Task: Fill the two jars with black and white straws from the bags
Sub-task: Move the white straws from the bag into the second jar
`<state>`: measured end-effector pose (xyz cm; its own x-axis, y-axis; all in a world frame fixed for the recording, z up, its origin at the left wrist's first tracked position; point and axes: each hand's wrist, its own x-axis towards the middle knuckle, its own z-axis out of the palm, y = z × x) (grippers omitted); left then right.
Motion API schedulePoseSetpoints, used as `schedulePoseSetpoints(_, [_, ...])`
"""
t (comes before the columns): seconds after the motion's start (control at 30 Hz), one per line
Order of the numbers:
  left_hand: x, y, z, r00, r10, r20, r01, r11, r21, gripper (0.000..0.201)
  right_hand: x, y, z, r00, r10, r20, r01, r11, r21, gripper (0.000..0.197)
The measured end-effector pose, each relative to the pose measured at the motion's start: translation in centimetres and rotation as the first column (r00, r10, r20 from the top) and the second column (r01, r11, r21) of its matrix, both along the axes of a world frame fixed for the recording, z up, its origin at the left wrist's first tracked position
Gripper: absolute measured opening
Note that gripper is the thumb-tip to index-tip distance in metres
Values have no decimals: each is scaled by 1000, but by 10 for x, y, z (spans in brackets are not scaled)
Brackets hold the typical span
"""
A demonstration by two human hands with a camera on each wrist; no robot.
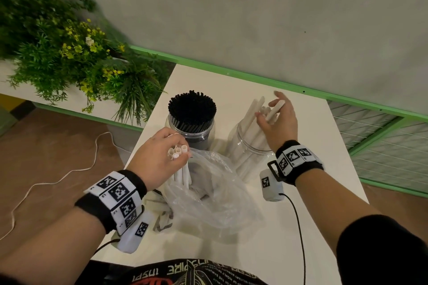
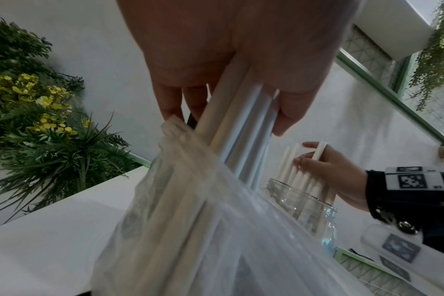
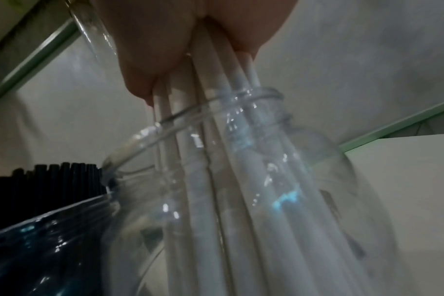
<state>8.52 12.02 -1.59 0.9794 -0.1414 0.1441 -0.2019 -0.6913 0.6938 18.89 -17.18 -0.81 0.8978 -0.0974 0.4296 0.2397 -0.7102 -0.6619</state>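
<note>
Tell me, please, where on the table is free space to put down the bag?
Free: the far strip of the table behind both jars, and the near right part beside the cable. Crowded: the middle, where the bag, black-straw jar and white-straw jar stand close together.

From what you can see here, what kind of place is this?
Probably a café or small shop corner, though I cannot be sure. A white table stands against a plain wall with green-framed mesh panels, decorative greenery with yellow flowers beside it, and jars of drinking straws being stocked.
</note>
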Motion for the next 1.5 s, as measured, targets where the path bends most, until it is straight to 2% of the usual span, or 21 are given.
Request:
schedulePoseSetpoints(0.13, [1, 0, 0, 1000, 7, -7, -7, 1000, 2, 37, -5, -11, -7, 998, 38, 52, -36, 998, -42, 99])
schedulePoseSetpoints(0.23, [1, 0, 0, 1000, 4, -3, -4, 1000, 4, 37, -9, -15, -5, 998, 49, 47, -47, 998, -40, 103])
schedulePoseSetpoints(0.3, [0, 0, 0, 1000, 2, 0, -2, 1000, 9, 38, -11, -15, 1, 996, 83, 5, -83, 996, -38, 97])
schedulePoseSetpoints(0.33, [0, 0, 0, 1000, 2, 0, -2, 1000, 10, 38, -10, -15, 2, 993, 112, -34, -114, 992, -63, 88])
schedulePoseSetpoints(0.4, [0, -1, 0, 1000, 4, -2, -4, 1000, 9, 38, -7, -14, 3, 985, 139, -102, -159, 962, -223, 60])
schedulePoseSetpoints(0.47, [0, -1, 0, 1000, 5, -6, -5, 1000, 9, 37, -4, -12, 0, 983, 167, -71, -181, 924, -338, 45])
schedulePoseSetpoints(0.57, [0, 0, 0, 1000, 4, -10, -4, 1000, 14, 37, -1, -7, 1, 981, 194, 7, -175, 903, -392, 57])
schedulePoseSetpoints(0.7, [-1, 0, 1, 1000, 5, -12, -5, 1000, 15, 39, 7, -3, 4, 976, 179, -122, -217, 796, -566, 75])
schedulePoseSetpoints(0.8, [-1, 0, 2, 1000, 1, -16, -1, 1000, 19, 39, 12, 2, 8, 987, 66, -150, -139, 818, -558, 81])
schedulePoseSetpoints(0.9, [-1, -1, 2, 1000, 2, -13, -2, 1000, 16, 38, 14, 8, 7, 969, 4, -246, -156, 781, -604, 66])
schedulePoseSetpoints(1.0, [0, -1, 2, 1000, 10, -15, -9, 999, 31, 38, 14, 12, 1, 991, 29, -131, -99, 818, -566, 41])
schedulePoseSetpoints(1.13, [1, 0, 1, 1000, 7, -15, -6, 1000, 27, 37, 24, 5, 3, 992, 103, 73, -54, 869, -492, 25])
schedulePoseSetpoints(1.2, [1, 0, 1, 1000, -1, -20, 1, 1000, 25, 35, 28, 1, 7, 984, 136, 112, -62, 860, -507, 24])
schedulePoseSetpoints(1.37, [1, 0, 2, 1000, -3, -20, 3, 1000, 23, 33, 29, -1, 0, 990, 116, -83, -142, 807, -573, 31])
schedulePoseSetpoints(1.5, [2, 0, 1, 1000, -3, -23, 3, 1000, 20, 31, 27, 2, -5, 991, 129, 31, -97, 861, -500, 24])
